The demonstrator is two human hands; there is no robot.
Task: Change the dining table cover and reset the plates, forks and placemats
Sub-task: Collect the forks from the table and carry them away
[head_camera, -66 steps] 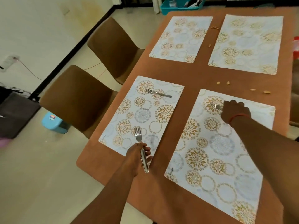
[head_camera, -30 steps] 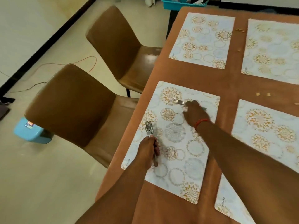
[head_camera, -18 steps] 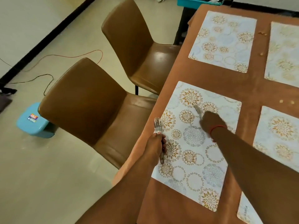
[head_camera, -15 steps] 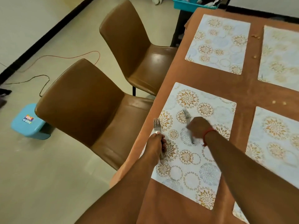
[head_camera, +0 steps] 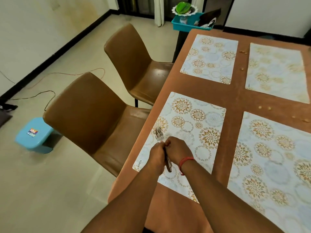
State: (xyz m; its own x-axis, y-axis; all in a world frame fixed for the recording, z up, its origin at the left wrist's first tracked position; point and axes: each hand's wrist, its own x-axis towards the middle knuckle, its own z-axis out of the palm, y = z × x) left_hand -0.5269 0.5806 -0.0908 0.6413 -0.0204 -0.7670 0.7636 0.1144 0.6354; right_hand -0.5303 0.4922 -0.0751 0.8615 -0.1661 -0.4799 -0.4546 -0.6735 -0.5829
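Blue stool point(head_camera: 34, 134) on floor, brown chair point(head_camera: 94, 118), left hand point(head_camera: 157, 156) fingers curled around forks point(head_camera: 159, 134) above near-left placemat point(head_camera: 185, 132), right hand point(head_camera: 175, 151) touching it, fingers curled at the handles, brown table cover point(head_camera: 235, 101).

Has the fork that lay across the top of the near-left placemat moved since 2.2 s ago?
Yes. That spot on the near-left placemat is bare; the right hand has brought it to the forks in the left hand.

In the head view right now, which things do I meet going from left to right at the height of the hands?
Blue stool → near brown chair → forks held between the hands over the near-left placemat → near-right placemat.
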